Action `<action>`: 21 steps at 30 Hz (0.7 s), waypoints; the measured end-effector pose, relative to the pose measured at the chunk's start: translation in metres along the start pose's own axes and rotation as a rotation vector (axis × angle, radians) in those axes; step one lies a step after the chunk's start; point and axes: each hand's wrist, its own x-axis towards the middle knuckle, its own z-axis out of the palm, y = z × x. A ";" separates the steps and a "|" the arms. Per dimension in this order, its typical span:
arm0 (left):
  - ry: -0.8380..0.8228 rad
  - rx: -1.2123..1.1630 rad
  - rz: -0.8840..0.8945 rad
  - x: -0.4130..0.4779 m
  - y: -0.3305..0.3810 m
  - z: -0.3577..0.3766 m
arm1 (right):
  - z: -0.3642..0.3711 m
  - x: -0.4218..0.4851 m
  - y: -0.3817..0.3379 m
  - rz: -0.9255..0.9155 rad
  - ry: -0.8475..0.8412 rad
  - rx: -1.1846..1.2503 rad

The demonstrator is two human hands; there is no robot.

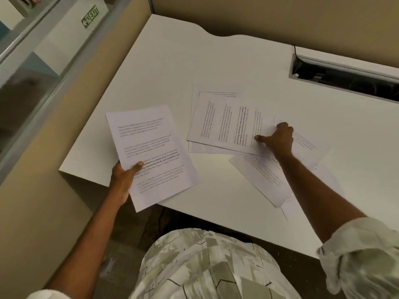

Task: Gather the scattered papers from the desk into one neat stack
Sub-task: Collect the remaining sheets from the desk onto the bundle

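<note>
The left hand sits at eight o'clock, thumb clamped on top and fingers underneath, forearm bare. The right arm stretches toward two o'clock, sleeve rolled at the elbow; the right hand presses down, knuckles up, thumb splayed left.

Green sign behind the glass, at ten o'clock: "EXIT", with an arrow.
Printed sheets: text too blurred to read.

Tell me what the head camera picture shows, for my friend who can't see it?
A person's left hand holds some printed papers while the right hand presses on loose sheets spread over a white desk. More sheets lie under the right arm.
</note>
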 end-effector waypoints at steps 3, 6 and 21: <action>-0.001 0.017 -0.018 0.014 0.003 -0.005 | 0.000 0.005 -0.003 0.091 -0.007 0.078; -0.006 0.045 -0.018 0.026 0.005 -0.010 | -0.001 0.007 -0.006 0.158 -0.007 0.183; -0.116 -0.062 -0.077 0.070 0.012 -0.016 | 0.028 -0.078 -0.034 0.450 0.004 1.237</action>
